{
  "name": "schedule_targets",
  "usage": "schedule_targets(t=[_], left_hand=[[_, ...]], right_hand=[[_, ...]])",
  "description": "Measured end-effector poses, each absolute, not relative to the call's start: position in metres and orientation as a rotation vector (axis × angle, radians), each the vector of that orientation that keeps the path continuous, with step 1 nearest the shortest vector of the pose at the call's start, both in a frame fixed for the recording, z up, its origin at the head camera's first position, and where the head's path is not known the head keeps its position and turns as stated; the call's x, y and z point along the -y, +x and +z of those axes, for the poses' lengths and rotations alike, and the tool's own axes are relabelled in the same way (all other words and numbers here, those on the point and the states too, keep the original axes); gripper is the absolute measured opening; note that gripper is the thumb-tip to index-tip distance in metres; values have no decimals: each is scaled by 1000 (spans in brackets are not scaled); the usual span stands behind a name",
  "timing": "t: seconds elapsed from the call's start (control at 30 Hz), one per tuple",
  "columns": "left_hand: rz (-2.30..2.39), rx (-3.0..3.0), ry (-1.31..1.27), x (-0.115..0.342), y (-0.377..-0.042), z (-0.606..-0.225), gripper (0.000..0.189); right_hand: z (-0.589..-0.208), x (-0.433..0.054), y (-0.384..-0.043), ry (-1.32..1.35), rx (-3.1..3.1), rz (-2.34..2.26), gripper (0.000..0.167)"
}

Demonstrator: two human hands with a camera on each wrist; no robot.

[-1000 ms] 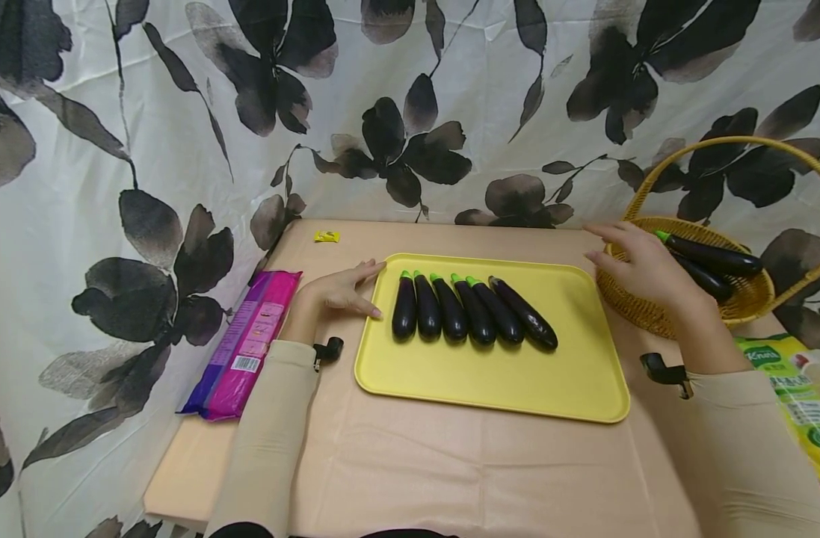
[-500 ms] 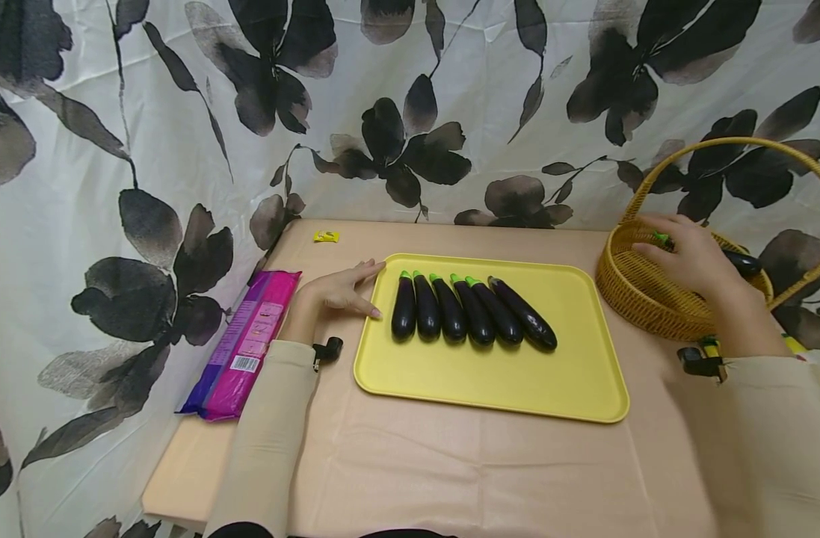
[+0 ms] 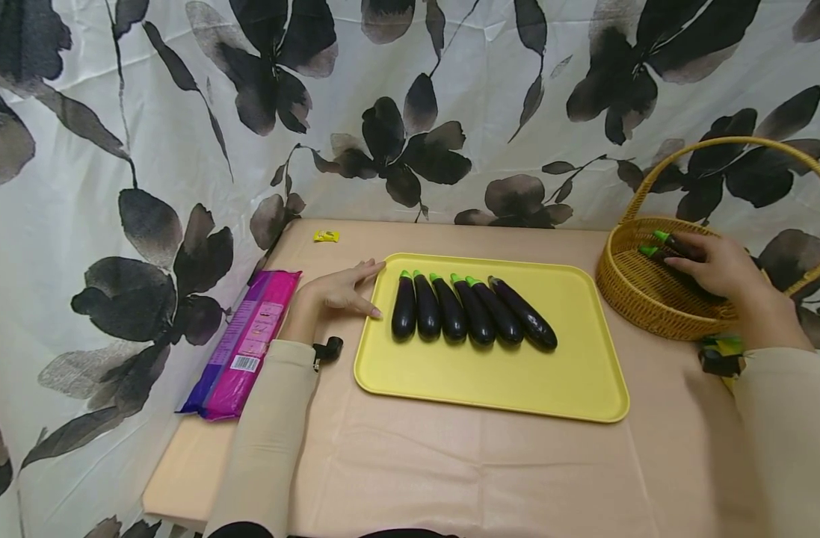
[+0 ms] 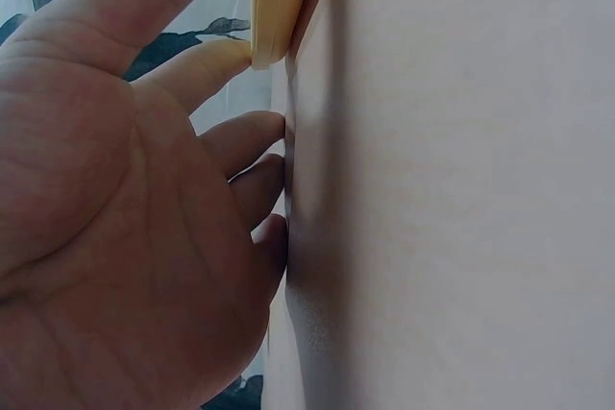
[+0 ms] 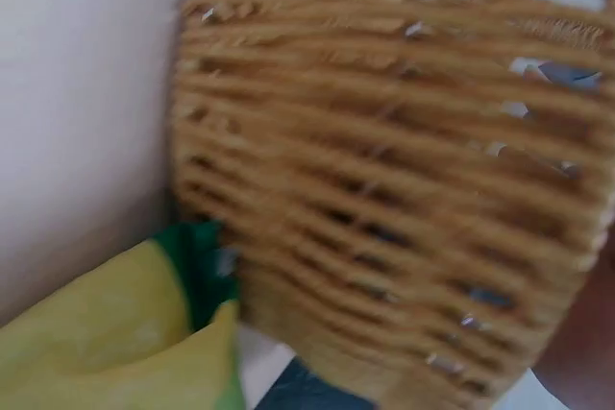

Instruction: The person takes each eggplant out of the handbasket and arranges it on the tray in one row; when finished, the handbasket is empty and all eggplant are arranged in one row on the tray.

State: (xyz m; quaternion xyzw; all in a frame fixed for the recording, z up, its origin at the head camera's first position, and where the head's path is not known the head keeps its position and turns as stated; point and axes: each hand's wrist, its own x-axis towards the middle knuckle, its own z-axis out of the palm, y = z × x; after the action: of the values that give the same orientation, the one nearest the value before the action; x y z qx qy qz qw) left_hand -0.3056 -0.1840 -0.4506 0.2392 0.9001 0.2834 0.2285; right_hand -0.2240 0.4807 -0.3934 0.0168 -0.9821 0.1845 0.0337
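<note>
Several dark purple eggplants (image 3: 475,310) with green stem ends lie side by side on a yellow tray (image 3: 504,396). In the head view my left hand (image 3: 342,288) rests at the tray's left rim, thumb and fingertips touching it. The left wrist view shows its fingers (image 4: 252,141) extended, with tips down at the tabletop. My right hand (image 3: 726,265) is inside the wicker basket (image 3: 641,310), fingers and thumb round an eggplant (image 3: 682,246). A second eggplant (image 3: 652,252) lies beneath it, partly hidden. Only the basket's woven wall (image 5: 384,141) fills the right wrist view.
The basket's tall handle (image 3: 753,140) arches above my right hand. A yellow-green package (image 5: 115,324) lies beside the basket, mostly behind my right sleeve. A pink-purple packet (image 3: 248,344) is left of my left arm. A small yellow wrapper (image 3: 326,236) sits at the back left.
My right hand has moved right, from the basket's left rim into the basket, and has taken hold of the upper eggplant. The left hand and the tray have stayed put.
</note>
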Motion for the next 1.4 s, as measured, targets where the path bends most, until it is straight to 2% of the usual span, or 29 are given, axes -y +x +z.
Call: schedule_targets(t=[0.37,0.67,1.2,1.3,1.4], left_hand=[[781,-2478,660,186,-305,-451,121],[790,-2473,657,186,-306,-451,121],[797,-2464,658,186,-305,-452,121],[799,-2464,658,185,-305,-452,121],[801,-2465,653,186,-304,-452,121]], right_hand=[[-405,-498,-222,-29,3187,495,93],[-405,-495,-221,-30,3200,478,101],[-408,-492,-218,-88,3252,453,109],[-408,-491,-218,-86,3230,431,104],[-408,-490,-218,-55,3205,424,92]])
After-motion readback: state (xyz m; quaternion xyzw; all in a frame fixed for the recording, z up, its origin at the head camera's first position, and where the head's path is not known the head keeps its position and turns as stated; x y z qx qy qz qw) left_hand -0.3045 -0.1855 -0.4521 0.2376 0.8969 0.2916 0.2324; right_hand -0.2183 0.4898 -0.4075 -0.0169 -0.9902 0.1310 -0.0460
